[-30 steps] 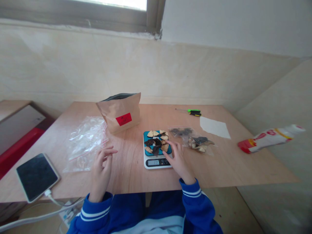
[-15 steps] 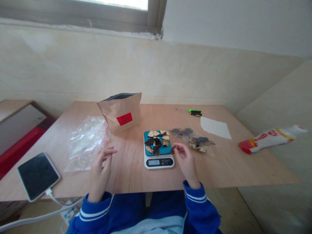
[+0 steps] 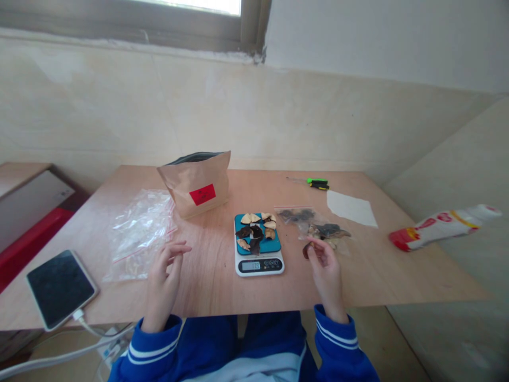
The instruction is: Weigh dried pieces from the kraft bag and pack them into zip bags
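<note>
"So, where's the dark dried piece (image 3: 306, 251)?"
"I see it right of the kitchen scale (image 3: 273, 245), pinched in the right hand (image 3: 325, 265); a filled plastic bag (image 3: 328, 231) lies just beyond."
"Left hand (image 3: 165, 270)?"
"Fingers loosely open; clear bags (image 3: 139, 228) left, kraft pouch (image 3: 194, 180) far."

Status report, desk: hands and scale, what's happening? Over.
Left hand: nothing held. Right hand: pinching a dark piece, right of the scale. Other pieces: on the scale. Nothing standing between right hand and scale.

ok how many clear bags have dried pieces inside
2, right of the scale: the farther bag, and the nearer bag, partly behind the right hand.
</note>
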`<state>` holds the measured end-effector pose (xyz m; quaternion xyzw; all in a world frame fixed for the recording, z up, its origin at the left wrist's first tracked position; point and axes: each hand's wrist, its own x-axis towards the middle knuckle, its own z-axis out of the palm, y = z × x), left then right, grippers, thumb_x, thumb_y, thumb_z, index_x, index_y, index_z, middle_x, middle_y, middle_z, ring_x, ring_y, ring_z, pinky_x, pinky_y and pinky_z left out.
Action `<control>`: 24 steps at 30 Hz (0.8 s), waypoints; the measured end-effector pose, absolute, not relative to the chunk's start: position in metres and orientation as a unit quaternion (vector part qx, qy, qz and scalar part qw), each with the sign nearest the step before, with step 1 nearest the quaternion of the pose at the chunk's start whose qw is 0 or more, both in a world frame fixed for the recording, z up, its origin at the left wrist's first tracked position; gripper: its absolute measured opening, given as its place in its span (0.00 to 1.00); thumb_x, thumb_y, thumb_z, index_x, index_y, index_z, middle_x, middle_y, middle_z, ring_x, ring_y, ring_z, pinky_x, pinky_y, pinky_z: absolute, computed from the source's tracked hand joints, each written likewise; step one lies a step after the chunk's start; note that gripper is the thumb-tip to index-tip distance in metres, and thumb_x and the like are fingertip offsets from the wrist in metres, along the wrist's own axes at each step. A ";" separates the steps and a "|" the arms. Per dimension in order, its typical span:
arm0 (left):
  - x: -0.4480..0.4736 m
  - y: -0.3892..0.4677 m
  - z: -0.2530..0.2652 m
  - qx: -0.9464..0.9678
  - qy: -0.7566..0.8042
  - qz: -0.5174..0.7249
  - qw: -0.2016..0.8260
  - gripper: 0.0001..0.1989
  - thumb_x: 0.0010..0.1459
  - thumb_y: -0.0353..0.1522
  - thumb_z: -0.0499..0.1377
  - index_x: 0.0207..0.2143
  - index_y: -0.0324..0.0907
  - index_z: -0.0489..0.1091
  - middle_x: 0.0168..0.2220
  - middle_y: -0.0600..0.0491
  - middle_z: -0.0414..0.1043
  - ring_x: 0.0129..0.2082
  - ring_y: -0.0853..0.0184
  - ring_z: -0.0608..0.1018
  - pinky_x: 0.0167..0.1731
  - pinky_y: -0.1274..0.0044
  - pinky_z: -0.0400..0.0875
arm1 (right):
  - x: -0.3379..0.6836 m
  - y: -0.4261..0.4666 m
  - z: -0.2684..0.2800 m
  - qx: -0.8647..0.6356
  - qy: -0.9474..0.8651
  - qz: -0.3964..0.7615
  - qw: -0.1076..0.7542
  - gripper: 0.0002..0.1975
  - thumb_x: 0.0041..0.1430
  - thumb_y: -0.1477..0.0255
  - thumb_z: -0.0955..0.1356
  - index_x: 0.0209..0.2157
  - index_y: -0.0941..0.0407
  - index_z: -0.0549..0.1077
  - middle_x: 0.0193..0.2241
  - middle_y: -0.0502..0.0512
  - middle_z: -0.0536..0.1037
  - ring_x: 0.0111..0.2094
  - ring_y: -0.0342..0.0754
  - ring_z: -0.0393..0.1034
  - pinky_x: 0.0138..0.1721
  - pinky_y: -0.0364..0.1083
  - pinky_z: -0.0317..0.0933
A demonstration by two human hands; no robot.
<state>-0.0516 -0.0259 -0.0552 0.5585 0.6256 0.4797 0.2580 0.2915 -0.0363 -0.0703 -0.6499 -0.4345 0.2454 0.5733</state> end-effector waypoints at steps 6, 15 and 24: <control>-0.053 -0.027 -0.055 0.556 0.631 0.477 0.254 0.11 0.59 0.38 0.52 0.34 0.44 0.72 0.45 0.48 0.73 0.49 0.59 0.74 0.42 0.70 0.69 | 0.291 -0.036 -0.074 -0.658 -0.434 0.255 0.560 0.19 0.55 0.58 0.68 0.43 0.56 0.73 0.41 0.60 0.77 0.36 0.50 0.71 0.41 0.52 0.65; -0.053 -0.028 -0.056 0.554 0.625 0.483 0.263 0.11 0.58 0.38 0.53 0.34 0.44 0.71 0.45 0.48 0.73 0.49 0.59 0.74 0.42 0.70 0.69 | 0.290 -0.036 -0.076 -0.658 -0.433 0.265 0.556 0.19 0.54 0.57 0.69 0.42 0.56 0.73 0.37 0.58 0.77 0.34 0.50 0.72 0.40 0.52 0.66; -0.053 -0.026 -0.058 0.558 0.619 0.484 0.267 0.10 0.58 0.38 0.53 0.33 0.44 0.71 0.44 0.48 0.73 0.47 0.60 0.74 0.42 0.70 0.70 | 0.277 -0.033 -0.079 -0.641 -0.458 0.290 0.544 0.18 0.55 0.58 0.68 0.41 0.56 0.73 0.35 0.58 0.78 0.34 0.51 0.73 0.40 0.52 0.68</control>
